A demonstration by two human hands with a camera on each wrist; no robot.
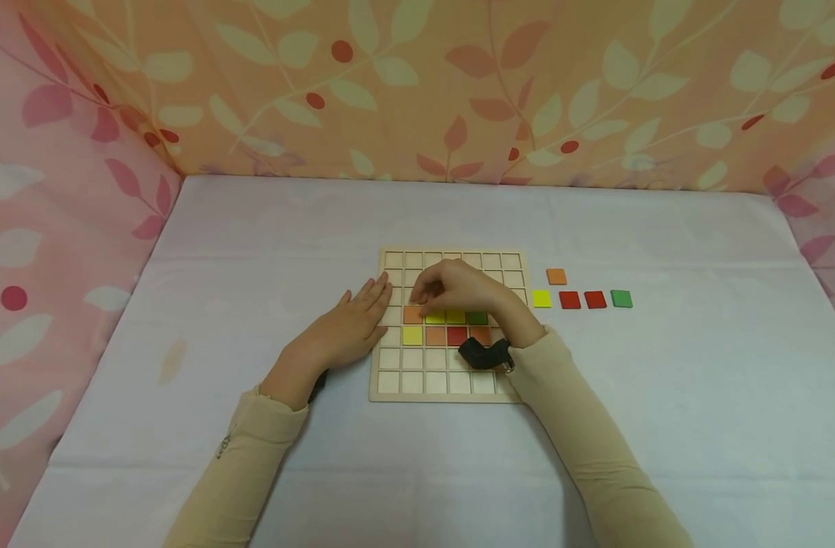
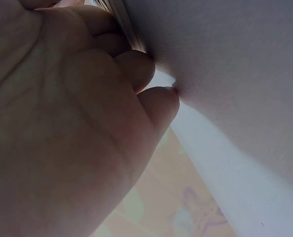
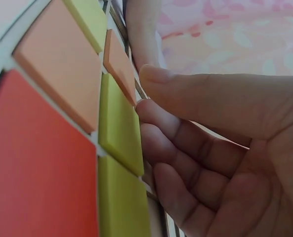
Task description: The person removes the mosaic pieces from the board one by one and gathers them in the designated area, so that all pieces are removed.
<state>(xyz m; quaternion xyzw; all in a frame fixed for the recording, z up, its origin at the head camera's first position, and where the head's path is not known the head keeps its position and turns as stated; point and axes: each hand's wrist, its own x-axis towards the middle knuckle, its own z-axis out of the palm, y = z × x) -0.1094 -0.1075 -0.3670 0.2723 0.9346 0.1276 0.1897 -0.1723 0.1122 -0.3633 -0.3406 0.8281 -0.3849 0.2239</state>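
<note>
A square wooden grid board [image 1: 436, 380] lies on the white cloth, with two rows of coloured tiles in its cells. My left hand [image 1: 348, 323] rests against the board's left edge, fingers extended. Over the board, my right hand [image 1: 458, 288] bends its fingers down at an orange tile [image 1: 412, 314] at the left end of the upper row. In the right wrist view, thumb and index fingertips are close beside that orange tile [image 3: 120, 66], which sits in its cell; nothing shows pinched between them. Next to it are yellow tiles [image 3: 119, 123]; below lie orange and red [image 3: 42, 163] ones.
Right of the board lie loose tiles: an orange one [image 1: 556, 276], a yellow one [image 1: 542, 298] near the board's edge, two red ones [image 1: 570, 300] and a green one [image 1: 621, 298]. Floral cloth walls [image 1: 417, 91] stand behind and at the sides.
</note>
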